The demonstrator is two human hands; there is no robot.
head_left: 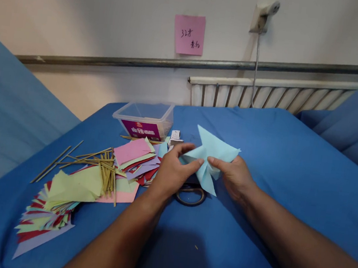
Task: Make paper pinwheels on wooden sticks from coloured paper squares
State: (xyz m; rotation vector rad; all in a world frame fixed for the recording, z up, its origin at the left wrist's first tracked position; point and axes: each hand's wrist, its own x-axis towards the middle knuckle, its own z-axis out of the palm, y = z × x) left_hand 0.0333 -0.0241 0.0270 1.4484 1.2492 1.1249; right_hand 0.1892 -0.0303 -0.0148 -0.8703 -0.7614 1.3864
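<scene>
A light blue paper pinwheel point(214, 149) is held up between both hands, its pointed vanes folded toward the middle. My left hand point(176, 166) grips its left side, with the thumb pressed near the centre. From the right, my right hand point(237, 176) pinches it, thumb on the front close to the centre and the fingers hidden behind the paper. Just below, partly covered by my left hand and the paper, the dark handle loop of what looks like scissors point(189, 203) lies on the blue cloth.
Stacked coloured paper point(136, 152) lies left of my hands, with a fanned pile point(46, 217) nearer the left edge. Several thin tan sticks point(107, 171) rest across paper. Behind stand a clear plastic box point(143, 123) and a small white box point(176, 136). Blue cloth point(250, 247) covers the table.
</scene>
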